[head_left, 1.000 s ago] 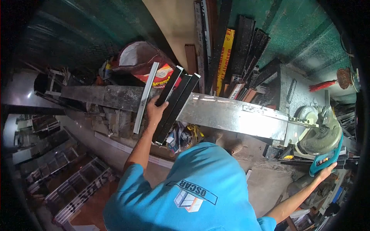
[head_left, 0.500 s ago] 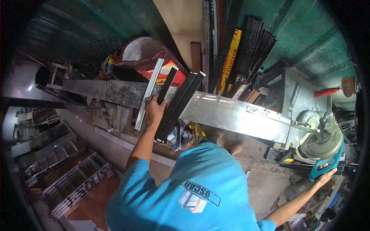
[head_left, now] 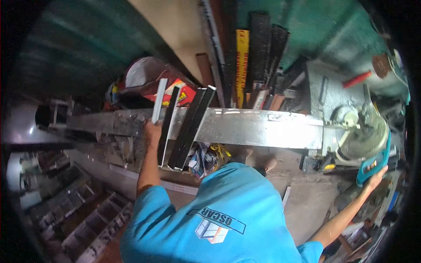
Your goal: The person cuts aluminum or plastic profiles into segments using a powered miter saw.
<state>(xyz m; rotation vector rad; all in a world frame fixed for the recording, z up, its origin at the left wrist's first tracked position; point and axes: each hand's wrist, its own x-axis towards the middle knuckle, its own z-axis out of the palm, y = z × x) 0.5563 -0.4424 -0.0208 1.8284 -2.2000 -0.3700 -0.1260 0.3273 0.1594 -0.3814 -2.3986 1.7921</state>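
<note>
My left hand (head_left: pixel 152 131) is closed around a pale aluminium profile (head_left: pixel 160 98), whose lower end is hidden behind the hand and forearm. Just right of it a narrow black profile (head_left: pixel 168 127) lies across the long metal bench (head_left: pixel 250 127). Beside that, wider black profiles (head_left: pixel 191 129) rest side by side, also slanting over the bench. At the far right my right hand (head_left: pixel 376 176) wraps round the teal handle (head_left: pixel 366 168) of a mitre saw (head_left: pixel 362 136), which stands at the bench's right end.
Behind the bench lean dark profiles (head_left: pixel 259 48) and a yellow-wrapped bar (head_left: pixel 242 65). A red and white sack (head_left: pixel 175 92) stands at the back left. Below the bench sits a bag of bundled stuff (head_left: pixel 208 158). Ladder-like metal frames (head_left: pixel 94 223) lie at the lower left.
My left hand has left the narrow black profile and moved left onto the pale one. The narrow black profile now lies nearer the wider ones. My right hand stays on the saw handle.
</note>
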